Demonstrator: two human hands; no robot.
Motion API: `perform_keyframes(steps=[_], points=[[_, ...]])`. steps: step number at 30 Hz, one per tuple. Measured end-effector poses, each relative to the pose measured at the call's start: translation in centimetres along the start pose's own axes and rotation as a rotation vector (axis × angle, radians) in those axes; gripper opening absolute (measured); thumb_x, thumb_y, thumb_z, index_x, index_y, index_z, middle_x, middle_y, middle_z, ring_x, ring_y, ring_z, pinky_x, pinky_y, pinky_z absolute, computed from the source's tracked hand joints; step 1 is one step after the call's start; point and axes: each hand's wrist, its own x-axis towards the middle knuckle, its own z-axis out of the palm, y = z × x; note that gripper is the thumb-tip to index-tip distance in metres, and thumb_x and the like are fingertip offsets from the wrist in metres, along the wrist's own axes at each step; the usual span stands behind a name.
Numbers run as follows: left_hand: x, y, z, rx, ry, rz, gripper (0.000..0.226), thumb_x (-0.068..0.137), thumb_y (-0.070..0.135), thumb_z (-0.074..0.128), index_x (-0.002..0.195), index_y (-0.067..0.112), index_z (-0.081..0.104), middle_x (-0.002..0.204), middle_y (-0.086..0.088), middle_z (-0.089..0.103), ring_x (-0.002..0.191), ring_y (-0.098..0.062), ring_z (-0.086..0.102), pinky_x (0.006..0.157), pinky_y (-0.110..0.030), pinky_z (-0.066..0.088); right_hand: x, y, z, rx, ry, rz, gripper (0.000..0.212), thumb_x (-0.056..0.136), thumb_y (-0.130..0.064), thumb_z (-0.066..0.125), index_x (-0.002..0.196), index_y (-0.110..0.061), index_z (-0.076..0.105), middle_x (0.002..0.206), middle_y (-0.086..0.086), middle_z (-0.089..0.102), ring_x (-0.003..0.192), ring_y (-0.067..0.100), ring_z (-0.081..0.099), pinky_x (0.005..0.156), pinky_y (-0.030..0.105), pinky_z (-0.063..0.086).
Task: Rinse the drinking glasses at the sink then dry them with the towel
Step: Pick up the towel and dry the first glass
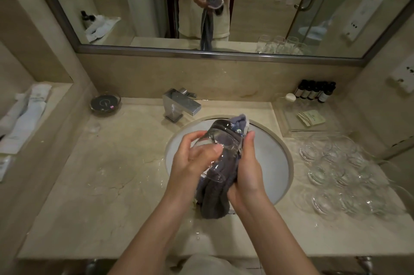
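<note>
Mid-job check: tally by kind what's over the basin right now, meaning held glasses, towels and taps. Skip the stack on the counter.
glass, held: 1
towel, grey: 1
tap: 1
Total: 3

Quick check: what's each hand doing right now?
Left hand: holding the drinking glass.
Right hand: gripping the grey towel against the glass.

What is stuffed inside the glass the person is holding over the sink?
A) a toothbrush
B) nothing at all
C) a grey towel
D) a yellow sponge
C: the grey towel fills the glass, which the left hand holds while the right hand grips the towel, above the sink.
</note>
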Motion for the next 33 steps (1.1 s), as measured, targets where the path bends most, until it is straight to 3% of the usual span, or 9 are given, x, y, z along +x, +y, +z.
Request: perform_keyframes(steps=[4,7,10,17,20,23,26,30,33], points=[[0.8,0.0,-0.5,0.127,0.072,-0.003,0.043,0.054,0.063,0.065,0.093,0.044,0.066,0.103,0.002,0.062,0.084,-0.006,0.061,0.073,-0.024,0.051,0.1,1.1,0.4,-0.028,0.012,-0.089,0.073,0.075,-0.063,0.051,0.133,-0.018,0.054,0.119,0.011,0.068,0.109,0.028,0.066,0.099,0.05,0.049],[0.6,0.1,-0.8,0.148,0.136,0.042,0.055,0.051,0.065,0.066,0.1,0.039,0.065,0.086,0.007,0.066,0.074,-0.004,0.064,0.071,-0.031,0.058,0.0,1.5,0.8,-0.033,0.01,-0.141,0.07,0.077,-0.062,0.052,0.136,-0.023,0.051,0.122,0.009,0.067,0.11,0.027,0.065,0.1,0.052,0.048],[-0.3,0.0,-0.5,0.28,0.198,0.119,0.062,0.048,0.068,0.067,0.103,0.042,0.055,0.096,0.009,0.065,0.078,0.002,0.064,0.073,-0.021,0.055,0.4,1.8,1.1,-0.034,-0.024,-0.155,0.071,0.079,-0.063,0.057,0.136,-0.022,0.05,0.124,0.011,0.065,0.112,0.029,0.064,0.1,0.053,0.047],[0.3,-0.2,-1.6,0.22,0.171,0.066,0.075,0.035,0.055,0.078,0.105,0.038,0.058,0.099,0.002,0.068,0.085,-0.009,0.069,0.075,-0.024,0.056,0.5,1.9,2.0,0.019,0.042,-0.08,0.065,0.078,-0.057,0.053,0.132,-0.019,0.054,0.117,0.013,0.068,0.104,0.03,0.068,0.095,0.049,0.052],[0.4,-0.1,-1.7,0.073,0.148,0.008,0.063,0.048,0.058,0.069,0.099,0.021,0.067,0.083,0.002,0.072,0.086,-0.018,0.071,0.079,-0.028,0.056,0.7,1.6,2.0,0.079,0.078,0.048,0.063,0.089,-0.062,0.042,0.109,-0.009,0.068,0.101,0.015,0.074,0.09,0.028,0.072,0.085,0.041,0.056],[0.6,0.1,-2.1,0.174,0.152,0.013,0.047,0.053,0.07,0.059,0.085,0.037,0.072,0.09,0.009,0.069,0.086,-0.004,0.066,0.08,-0.024,0.049,0.7,1.6,2.2,0.093,0.067,0.05,0.062,0.091,-0.061,0.041,0.108,-0.008,0.069,0.1,0.014,0.074,0.092,0.028,0.071,0.088,0.043,0.055],[0.6,0.1,-2.4,0.335,0.19,0.062,0.057,0.053,0.077,0.058,0.101,0.046,0.062,0.103,0.002,0.064,0.089,-0.011,0.066,0.086,-0.029,0.052,0.6,2.3,2.6,0.09,0.051,0.023,0.064,0.086,-0.06,0.046,0.12,-0.01,0.064,0.11,0.015,0.071,0.106,0.031,0.067,0.099,0.049,0.049],[-0.1,1.0,-2.5,0.453,0.098,0.199,0.069,0.042,0.064,0.073,0.106,0.055,0.051,0.099,0.009,0.061,0.073,0.001,0.064,0.069,-0.008,0.046,0.5,2.2,2.7,0.09,0.036,-0.023,0.06,0.086,-0.059,0.045,0.119,-0.013,0.064,0.107,0.011,0.073,0.098,0.026,0.07,0.085,0.038,0.056],[0.5,1.2,-2.9,0.429,0.101,0.195,0.068,0.041,0.059,0.074,0.106,0.048,0.058,0.086,0.006,0.065,0.065,0.001,0.064,0.067,-0.011,0.049,0.6,2.1,2.5,0.148,0.03,0.009,0.059,0.087,-0.059,0.045,0.108,-0.01,0.068,0.1,0.014,0.074,0.09,0.028,0.072,0.083,0.04,0.058]])
